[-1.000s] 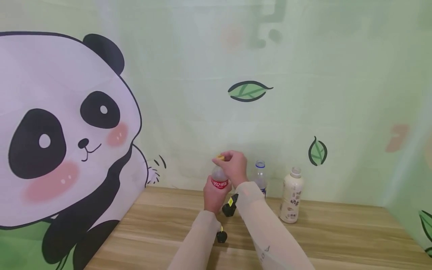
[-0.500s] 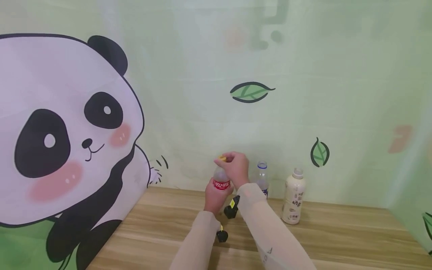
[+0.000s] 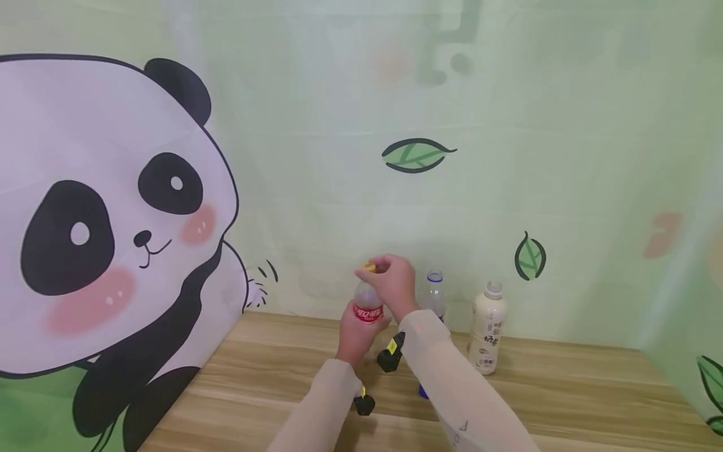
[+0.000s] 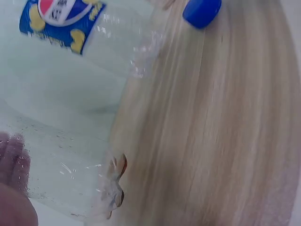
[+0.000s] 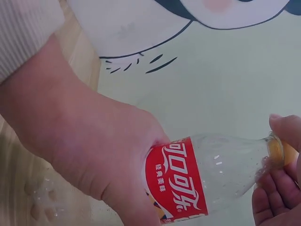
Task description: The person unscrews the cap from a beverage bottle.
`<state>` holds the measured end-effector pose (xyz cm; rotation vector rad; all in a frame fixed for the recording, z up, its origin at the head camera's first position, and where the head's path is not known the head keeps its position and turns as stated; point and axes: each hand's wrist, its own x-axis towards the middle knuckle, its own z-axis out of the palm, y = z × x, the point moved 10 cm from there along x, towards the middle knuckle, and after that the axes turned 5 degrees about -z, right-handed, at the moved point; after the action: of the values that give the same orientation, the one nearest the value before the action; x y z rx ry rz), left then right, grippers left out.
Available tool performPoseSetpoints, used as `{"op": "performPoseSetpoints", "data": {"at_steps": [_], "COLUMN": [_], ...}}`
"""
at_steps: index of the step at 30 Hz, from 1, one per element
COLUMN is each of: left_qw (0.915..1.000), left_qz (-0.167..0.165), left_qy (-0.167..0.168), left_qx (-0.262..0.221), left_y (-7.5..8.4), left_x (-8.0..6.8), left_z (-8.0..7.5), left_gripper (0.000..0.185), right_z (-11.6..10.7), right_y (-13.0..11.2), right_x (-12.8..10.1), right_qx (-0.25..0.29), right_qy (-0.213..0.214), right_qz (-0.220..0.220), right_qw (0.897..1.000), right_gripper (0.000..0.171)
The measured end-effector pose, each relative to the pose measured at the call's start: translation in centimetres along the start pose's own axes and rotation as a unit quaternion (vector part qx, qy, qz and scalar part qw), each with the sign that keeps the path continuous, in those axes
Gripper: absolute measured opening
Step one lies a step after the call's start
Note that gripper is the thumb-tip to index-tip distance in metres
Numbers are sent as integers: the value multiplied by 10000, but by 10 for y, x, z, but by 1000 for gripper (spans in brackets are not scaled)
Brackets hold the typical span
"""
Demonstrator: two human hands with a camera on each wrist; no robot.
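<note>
My left hand (image 3: 354, 336) grips a clear plastic cola bottle (image 5: 225, 162) around its body, below and over part of the red label (image 3: 368, 312). The bottle is held raised, its base showing above the wood in the left wrist view. Up at its mouth, my right hand (image 3: 396, 284) pinches a yellow-orange cap (image 5: 277, 151) between thumb and fingers. The cap sits right at the neck. To the right, partly behind the right sleeve, stands an uncapped clear bottle (image 3: 435, 292) with a blue neck ring and a blue Pepsi label (image 4: 63, 21).
A cream-coloured uncapped bottle (image 3: 489, 333) stands farther right on the wooden table (image 3: 576, 389). A blue cap (image 4: 202, 10) lies on the wood beside the right forearm. Black wrist cameras (image 3: 390, 358) hang at both cuffs. A green panda-print backdrop (image 3: 316, 188) rises behind the table.
The left forearm has shifted slightly down and left, and more of the red label shows. The right hand stays at the cap. The blue cap has come into view beside the right sleeve.
</note>
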<state>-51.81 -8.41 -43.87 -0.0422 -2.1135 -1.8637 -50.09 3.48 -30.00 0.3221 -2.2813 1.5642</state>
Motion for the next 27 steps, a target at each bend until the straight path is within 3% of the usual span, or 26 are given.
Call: {"op": "performPoseSetpoints", "data": {"at_steps": [5,13,20,27], "left_qw": [9998,9979,9925,9892], "left_qz": [191,392,282,330], "left_qy": [-74,-507,-1166,-1424], "left_qx": [41,-67,-235,-112], "left_y": [18,37,45,59], "left_x": [-13,-36,-55,-76], "left_z": [2,8,26,39], "left_gripper": [65,67,68,70], "right_z": [-10,-27,-47,-71], "right_y": [-10,-24,-28,-31], "right_x": [-6,-20,-34,-51], "right_qx": [63,-6,135,182], "right_qy": [40,-81,-169,-262], "right_qz": [-156,-237,-447,-495], "right_qw": [9999,9997,9988,9983], "right_gripper": [38,41,40,39]}}
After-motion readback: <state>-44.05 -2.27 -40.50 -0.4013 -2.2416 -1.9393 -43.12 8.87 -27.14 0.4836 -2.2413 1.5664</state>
